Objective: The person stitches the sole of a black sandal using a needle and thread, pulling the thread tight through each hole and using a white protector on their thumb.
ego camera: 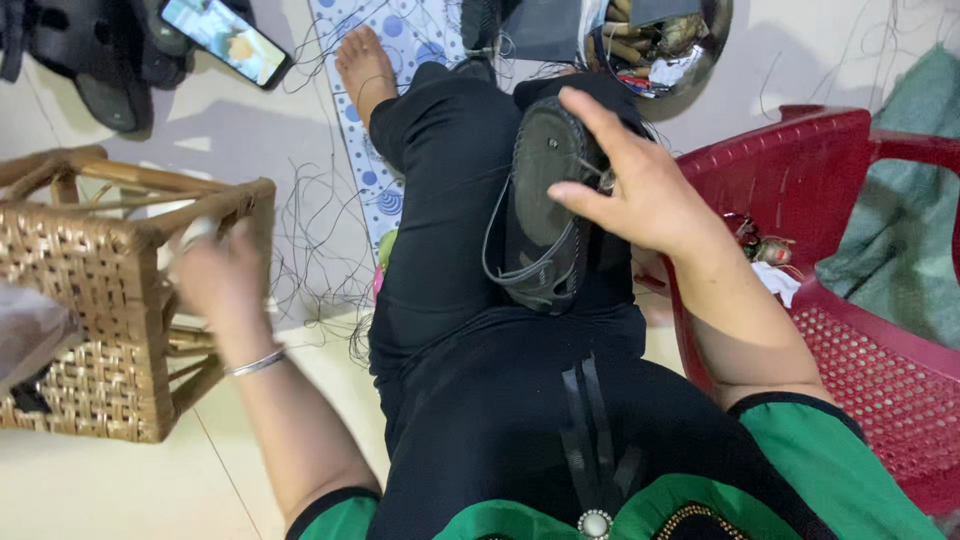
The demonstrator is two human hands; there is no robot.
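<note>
On the tiled floor, wicker stool (110, 300) flanks blurred left hand (222, 275), grip unclear; right hand (640, 190) pinches shoe (545, 210).

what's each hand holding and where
Right hand steadies the black shoe sole on the lap, fingers at its upper edge. Left hand is blurred; cannot tell.

Head view, steeply down, near lap

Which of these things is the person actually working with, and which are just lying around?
In use:
- black shoe sole on the lap, steadied by the right hand
- needle at that hand's fingers
- left hand, blurred, beside the wicker stool

Lying about:
- phone
- red plastic chair
- metal bowl
- loose threads
</note>
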